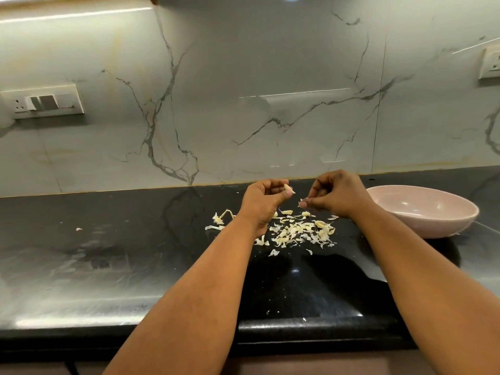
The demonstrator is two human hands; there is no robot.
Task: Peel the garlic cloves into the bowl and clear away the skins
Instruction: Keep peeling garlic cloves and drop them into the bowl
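Holding a garlic clove [287, 188] between thumb and curled fingers, the left hand [263, 197] hangs above the black bench [135, 266], near its back edge where it meets the marble wall [243, 90]. The clove's pale tip pokes out past the fingertips, pointing toward the other hand. The right hand [336, 194] is just beside it, apart from it, with fingers curled and thumb and forefinger pinching a thin scrap of skin [302, 202] that has come free of the clove.

Below both hands, a scattered heap of garlic skins [297, 231] lies on the bench, toward the back and a little right of the middle. A few pieces sit at the heap's left side, among them a stringy stem bit [220, 216], and single flakes lie nearer the front edge. One small stray flake [78, 228] lies well apart to the left.

To the right of the heap, near the back edge, a pink bowl [443, 228] stands upright on the bench; its inside shows only partly, and I cannot tell whether any cloves lie in it.

On the wall, a switch plate [43, 102] sits at the left and a socket [490, 63] at the far right.
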